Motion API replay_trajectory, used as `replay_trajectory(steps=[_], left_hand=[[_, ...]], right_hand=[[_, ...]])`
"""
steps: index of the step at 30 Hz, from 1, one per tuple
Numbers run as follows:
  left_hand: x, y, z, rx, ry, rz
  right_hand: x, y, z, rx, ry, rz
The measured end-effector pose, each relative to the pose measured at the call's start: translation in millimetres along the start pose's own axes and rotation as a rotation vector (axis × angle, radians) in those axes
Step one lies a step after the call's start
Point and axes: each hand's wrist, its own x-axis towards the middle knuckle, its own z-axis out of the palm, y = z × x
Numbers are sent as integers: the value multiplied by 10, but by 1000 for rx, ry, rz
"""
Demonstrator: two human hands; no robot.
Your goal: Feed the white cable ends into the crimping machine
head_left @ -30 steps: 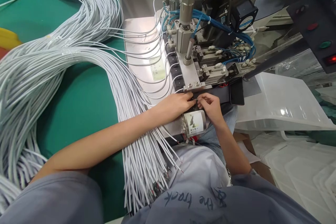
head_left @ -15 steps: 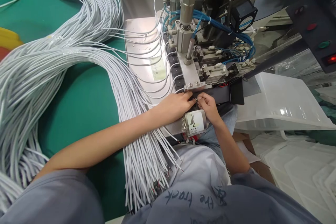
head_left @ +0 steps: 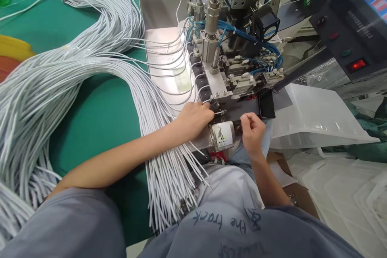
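My left hand (head_left: 196,120) is closed at the front end of the bench machine (head_left: 216,80), its fingers curled round a white cable. The thin tip of that cable (head_left: 220,112) sticks out past the fingers over the dark fixture. My right hand (head_left: 253,130) is pinched together to the right of the fixture, apart from it; anything between its fingertips is hidden. Other white cables run side by side into the black holder blocks (head_left: 203,82). A thick bundle of white cables (head_left: 136,92) lies beneath and beside my left forearm.
A labelled roll (head_left: 223,135) sits just below the fixture. To the right are a dark phone (head_left: 266,104), a translucent plastic tray (head_left: 320,109) and a control box (head_left: 353,36) with a lit red switch. A green mat (head_left: 102,109) covers the left table.
My right hand has moved right, away from the fixture where both hands met. My left hand has drawn slightly left, uncovering the cable tip. The view has turned a little.
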Motion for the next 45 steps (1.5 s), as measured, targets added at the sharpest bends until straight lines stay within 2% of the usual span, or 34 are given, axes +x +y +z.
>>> replay_trajectory(steps=[1,3,5,6,11,15,19,23,25,29,34,38,41,45], left_hand=[[-2,0,1,-9,6,-11],[-3,9,4,-25,13,-18],[-1,30,7,-18,5,-9],[2,43,9,-9,0,1],[9,108,9,25,-2,34],[8,134,-10,52,-28,45],[20,74,6,91,-51,35],[44,-13,31,85,72,-59],[51,-16,23,-27,159,-72],[58,25,28,-357,365,82],[81,5,114,-567,555,264],[79,-19,127,-580,596,327],[73,-13,119,-479,601,290],[77,2,137,-412,657,211]], right_hand=[[-137,-63,-23,-49,-46,-23],[-406,-151,-12,-146,-249,-50],[-623,-181,65,-216,-422,-49],[-704,-178,119,-241,-470,-44],[-856,-124,363,-337,-526,-77],[-815,-143,390,-331,-528,-120],[-695,-224,281,-252,-525,-101],[-435,-304,92,-143,-461,-23],[-263,-324,5,-63,-409,6],[16,-340,-50,155,-274,33],[70,-331,71,346,-183,43],[32,-306,127,470,-159,53],[33,-320,131,536,-156,72],[45,-377,163,416,-92,85]])
